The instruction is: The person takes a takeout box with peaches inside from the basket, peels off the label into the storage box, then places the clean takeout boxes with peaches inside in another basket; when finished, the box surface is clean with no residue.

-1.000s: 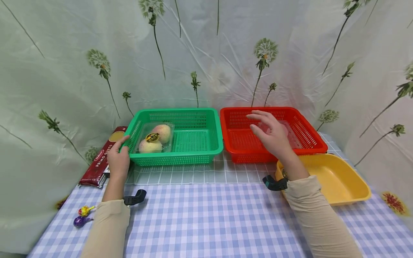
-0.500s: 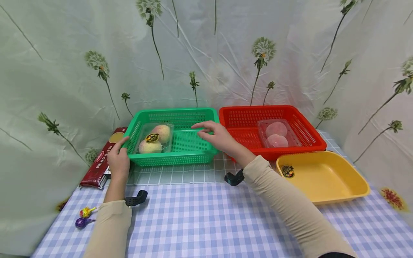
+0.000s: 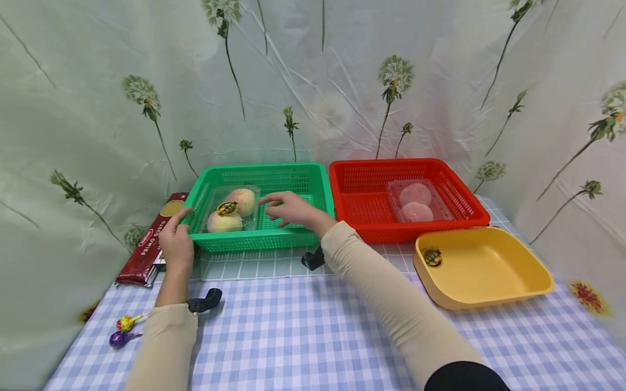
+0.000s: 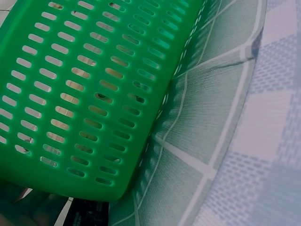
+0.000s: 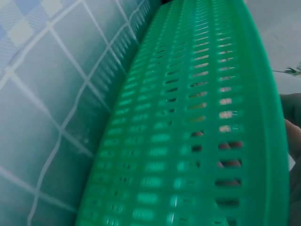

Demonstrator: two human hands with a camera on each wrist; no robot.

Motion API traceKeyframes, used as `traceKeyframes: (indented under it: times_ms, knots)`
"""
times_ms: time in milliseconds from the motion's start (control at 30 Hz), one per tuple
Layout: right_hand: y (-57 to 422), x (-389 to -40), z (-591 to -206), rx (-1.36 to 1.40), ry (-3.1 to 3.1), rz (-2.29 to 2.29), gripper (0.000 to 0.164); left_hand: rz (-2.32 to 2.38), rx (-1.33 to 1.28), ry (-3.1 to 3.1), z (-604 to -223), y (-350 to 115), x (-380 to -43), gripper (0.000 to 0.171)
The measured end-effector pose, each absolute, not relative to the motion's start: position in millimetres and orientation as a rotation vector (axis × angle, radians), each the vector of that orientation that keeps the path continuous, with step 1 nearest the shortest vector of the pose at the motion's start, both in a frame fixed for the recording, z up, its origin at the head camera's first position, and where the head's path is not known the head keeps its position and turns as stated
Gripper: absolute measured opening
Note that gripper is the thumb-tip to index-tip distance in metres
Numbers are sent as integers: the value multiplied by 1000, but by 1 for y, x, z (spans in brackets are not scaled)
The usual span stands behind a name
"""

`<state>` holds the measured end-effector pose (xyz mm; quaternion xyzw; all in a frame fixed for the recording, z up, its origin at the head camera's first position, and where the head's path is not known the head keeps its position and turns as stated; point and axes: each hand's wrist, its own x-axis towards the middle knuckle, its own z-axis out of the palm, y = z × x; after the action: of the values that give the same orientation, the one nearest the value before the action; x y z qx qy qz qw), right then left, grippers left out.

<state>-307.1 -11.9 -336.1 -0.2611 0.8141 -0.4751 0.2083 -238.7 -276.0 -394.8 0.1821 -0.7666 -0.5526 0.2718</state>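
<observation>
In the head view, a clear plastic pack of two peaches point(image 3: 225, 209) with a round black-and-gold sticker lies in the left part of the green basket point(image 3: 266, 239). My right hand point(image 3: 293, 210) is over that basket, its relaxed fingers bent down at the pack's right edge; nothing shows in its grasp. At the basket's left rim rests my left hand point(image 3: 176, 244), one finger reaching up along the wall. In the left wrist view, dark fingers point(image 4: 33, 207) show by the basket's corner. The rim partly hides the right fingers point(image 5: 292, 136) in the right wrist view.
Right of the green basket stands a red basket point(image 3: 359, 234) with another clear pack of two pink peaches point(image 3: 415, 202). A yellow tray point(image 3: 484, 271) with a sticker sits before it. A dark red coffee bag point(image 3: 146, 250) and two lollipops point(image 3: 122, 330) lie at left.
My right hand has moved left from above the red basket, over the green basket's right part, to the peach pack. My left hand has stayed at the green basket's left rim.
</observation>
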Motion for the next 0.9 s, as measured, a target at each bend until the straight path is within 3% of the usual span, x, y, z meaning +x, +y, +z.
traceKeyframes:
  times_ms: [367,733,900]
  knots:
    - [-47,-315,-340,-573,2132,-1222,51,-1528,466,-2021,-396,-273,-240,49]
    - [-46,-319,-344,-211,1785,-1639,55,-1536,475,-2007,-396,-273,-239,49]
    - [-42,-319,-342,-124,1809,-1722,49,-1520,460,-2007,-397,-274,-240,48]
